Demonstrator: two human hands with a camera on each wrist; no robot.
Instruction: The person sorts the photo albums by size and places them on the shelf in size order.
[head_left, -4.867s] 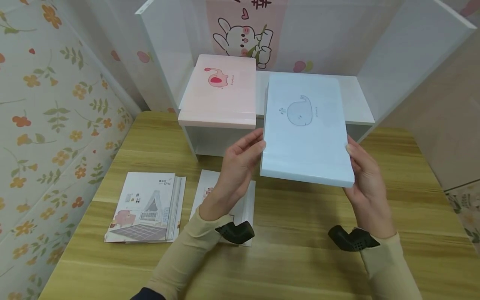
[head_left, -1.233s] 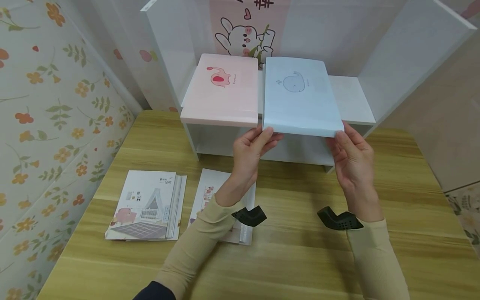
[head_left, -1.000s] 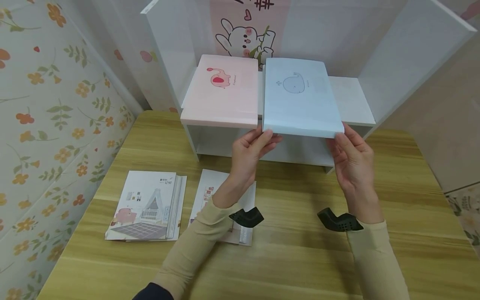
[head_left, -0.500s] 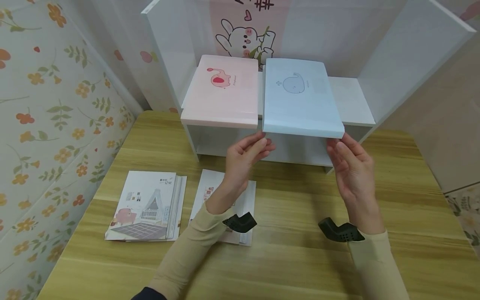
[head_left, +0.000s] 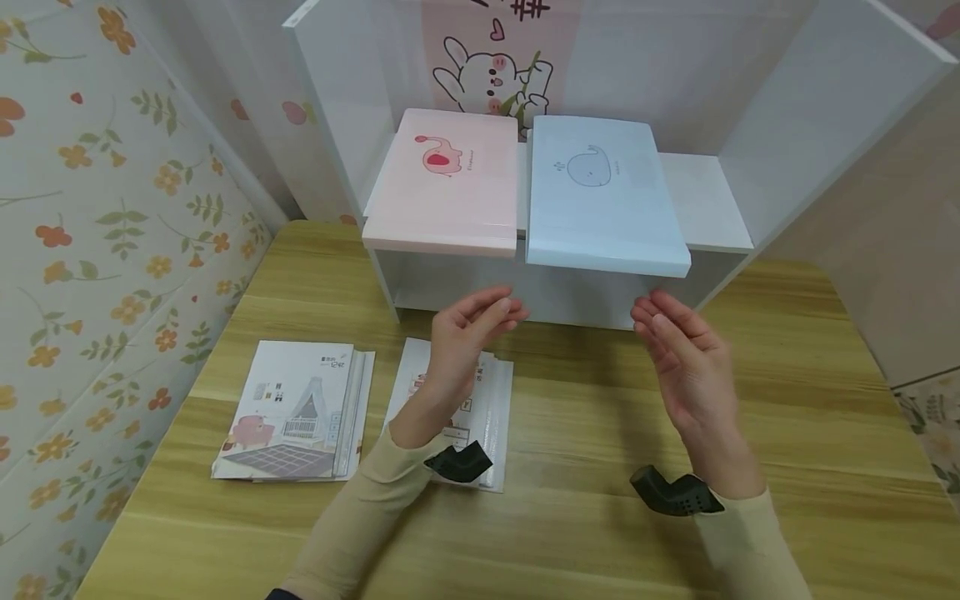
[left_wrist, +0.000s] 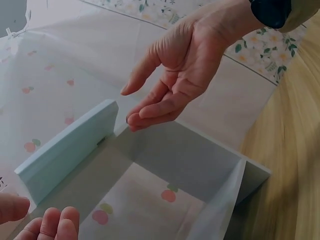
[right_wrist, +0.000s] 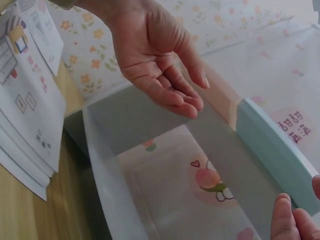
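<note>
A light blue book with a whale drawing lies flat on the upper board of the white desktop shelf. Beside it, to the left, is a pink book with an elephant drawing; a narrow gap parts them. Both books jut out past the board's front edge. My left hand is in the air just below the pink and blue books' near edges, its fingers loosely bent and holding nothing. Likewise free, my right hand hovers below the blue book's right corner. Neither hand touches a book.
Two stacks of white booklets lie on the wooden table: one at the left, the other partly under my left forearm. Tall white side panels flank the shelf. A floral curtain hangs at the left.
The blue book was lowered from my two hands onto the shelf beside the pink one. Both hands then let go of its near corners and drew back toward me.
</note>
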